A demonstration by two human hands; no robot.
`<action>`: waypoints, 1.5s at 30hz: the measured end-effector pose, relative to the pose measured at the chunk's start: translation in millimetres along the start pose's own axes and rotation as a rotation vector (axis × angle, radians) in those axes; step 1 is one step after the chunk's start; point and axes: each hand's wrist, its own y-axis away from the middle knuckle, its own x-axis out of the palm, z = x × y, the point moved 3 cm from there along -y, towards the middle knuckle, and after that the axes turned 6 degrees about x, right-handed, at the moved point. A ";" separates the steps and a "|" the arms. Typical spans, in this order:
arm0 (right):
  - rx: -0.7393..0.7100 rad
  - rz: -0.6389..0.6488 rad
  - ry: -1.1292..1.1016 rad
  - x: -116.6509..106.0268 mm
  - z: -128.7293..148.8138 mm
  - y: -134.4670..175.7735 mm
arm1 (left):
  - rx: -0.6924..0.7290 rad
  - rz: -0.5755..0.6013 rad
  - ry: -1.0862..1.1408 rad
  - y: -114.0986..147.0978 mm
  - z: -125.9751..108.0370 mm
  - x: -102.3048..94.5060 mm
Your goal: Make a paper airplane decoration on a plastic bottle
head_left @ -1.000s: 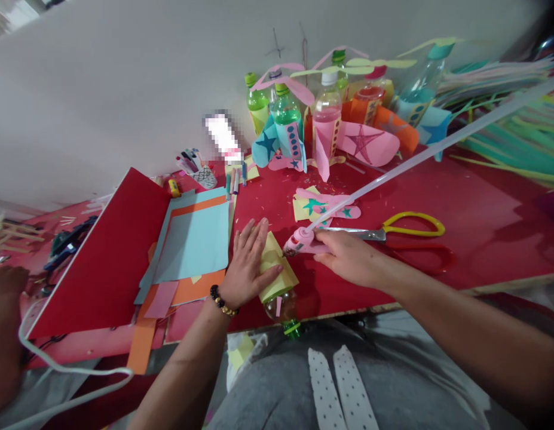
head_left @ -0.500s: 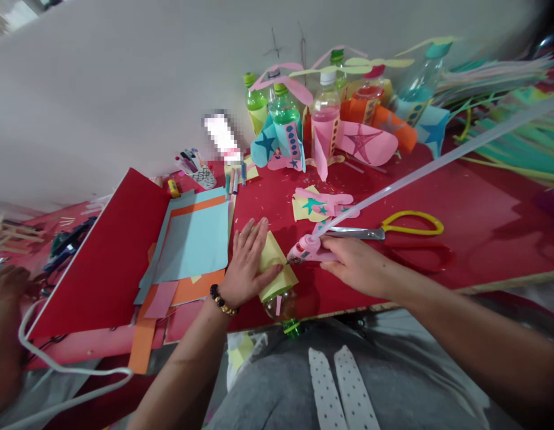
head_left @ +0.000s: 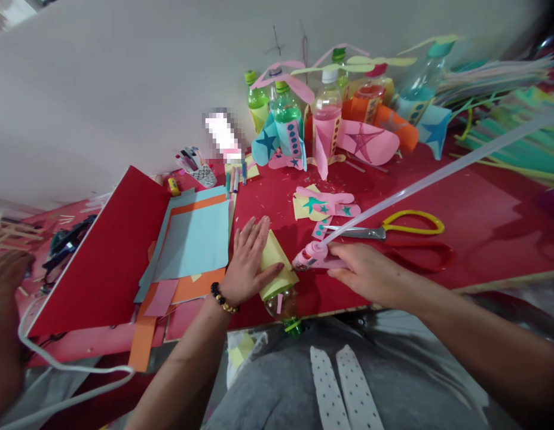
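Note:
A plastic bottle (head_left: 277, 303) with a green cap lies on its side at the table's front edge, its body wrapped in yellow paper (head_left: 273, 251). My left hand (head_left: 247, 263) rests along its left side, fingers stretched out straight and thumb laid across the paper. In my right hand (head_left: 364, 272) is a pink glue gun (head_left: 315, 257), gripped by the handle. Its nozzle points left, close to the paper's right edge; whether they touch I cannot tell. A long translucent glue stick (head_left: 406, 191) sticks out of its back toward the upper right. Scissors (head_left: 413, 221) lie beyond my right hand.
Decorated bottles (head_left: 328, 107) with paper propellers stand along the wall. Pink paper cutouts (head_left: 333, 203) lie mid-table. Coloured sheets (head_left: 196, 233) and a leaning red board (head_left: 106, 257) are at left, with a pen cup (head_left: 204, 174) behind. Another person's arm (head_left: 5, 334) shows far left.
The glue gun and my right hand have shifted slightly right, so the nozzle is a little farther from the bottle's paper. My left hand stays in place on the bottle.

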 end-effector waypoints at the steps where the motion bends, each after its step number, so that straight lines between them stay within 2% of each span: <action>1: 0.001 0.004 0.002 0.0 -0.4 1.2 | -0.002 0.005 0.002 0.1 0.2 0.2; 15: 0.003 0.021 0.007 -3.3 2.5 10.8 | 0.007 0.003 0.008 -0.3 -1.9 -2.3; 29: -0.031 -0.061 0.045 1.6 7.6 -24.3 | -0.001 -0.017 0.015 1.8 -0.9 -1.1; 38: 0.004 -0.081 0.105 1.2 12.7 -47.0 | 0.014 -0.021 0.033 1.1 -2.2 -3.2; 45: 0.021 -0.049 0.108 -0.6 13.2 -47.1 | 0.002 -0.011 0.008 1.9 -2.2 -3.3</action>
